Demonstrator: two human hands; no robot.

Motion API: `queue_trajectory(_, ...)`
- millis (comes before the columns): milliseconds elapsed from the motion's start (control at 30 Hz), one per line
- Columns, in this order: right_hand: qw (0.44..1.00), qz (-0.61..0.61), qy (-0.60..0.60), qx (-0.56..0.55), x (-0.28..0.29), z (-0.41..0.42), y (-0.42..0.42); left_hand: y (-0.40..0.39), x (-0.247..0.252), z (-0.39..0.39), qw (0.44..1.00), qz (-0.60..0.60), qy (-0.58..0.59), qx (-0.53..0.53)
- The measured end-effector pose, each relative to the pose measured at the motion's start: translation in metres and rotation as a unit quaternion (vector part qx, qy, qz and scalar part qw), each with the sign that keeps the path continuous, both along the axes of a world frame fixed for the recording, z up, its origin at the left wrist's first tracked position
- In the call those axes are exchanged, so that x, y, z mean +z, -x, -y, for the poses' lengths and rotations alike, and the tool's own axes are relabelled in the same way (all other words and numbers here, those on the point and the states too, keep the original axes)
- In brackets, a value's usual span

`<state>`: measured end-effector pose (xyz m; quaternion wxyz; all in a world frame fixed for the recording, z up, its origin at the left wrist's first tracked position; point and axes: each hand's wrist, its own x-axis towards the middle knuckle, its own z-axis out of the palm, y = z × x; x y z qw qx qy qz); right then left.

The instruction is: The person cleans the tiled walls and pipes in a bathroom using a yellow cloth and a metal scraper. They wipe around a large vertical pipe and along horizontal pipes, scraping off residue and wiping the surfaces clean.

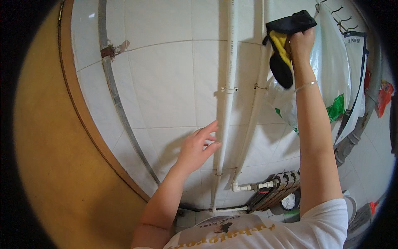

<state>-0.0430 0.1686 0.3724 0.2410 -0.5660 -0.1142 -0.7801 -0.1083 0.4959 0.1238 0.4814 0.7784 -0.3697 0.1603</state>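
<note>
Raised at the upper right, my right hand point(302, 42) grips a black and yellow cloth point(281, 46). The cloth is bunched, with its lower end hanging down in front of the thinner pipe point(252, 118). My left hand point(199, 146) is lower, near the middle, its fingers apart and nothing in it. Its fingertips reach close to the white vertical pipe point(230, 74); I cannot tell whether they touch it. Behind both pipes stands a white tiled wall point(161, 84). A small clamp point(229, 89) fixes the white pipe to the wall.
Hooks point(342, 20) at the upper right carry white plastic bags point(332, 62) and a flat dark-edged packet point(356, 62). A radiator point(273, 193) is low on the wall, beside a bin point(290, 202). A grey pipe point(113, 87) and a brown door point(62, 149) are at left.
</note>
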Motion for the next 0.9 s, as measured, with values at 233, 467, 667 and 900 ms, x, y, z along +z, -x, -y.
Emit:
queue_trajectory(233,0.959,-0.084,0.098,0.253,-0.034,-0.056,0.064,-0.007,0.018,0.059,0.995,0.001,0.033,-0.094)
queue_trajectory(467,0.85,-0.307,0.427,0.028,-0.063,-0.166,0.095,-0.021,0.001,0.061,0.983,0.02,0.176,-0.038)
queue_trajectory(667,0.699,-0.378,0.567,0.214,-0.082,-0.199,0.065,-0.011,0.043,-0.01,0.87,-0.153,0.464,-0.062)
queue_trajectory(900,0.803,-0.262,0.53,0.073,-0.029,-0.246,0.022,-0.006,0.053,-0.067,0.922,-0.061,0.382,-0.025)
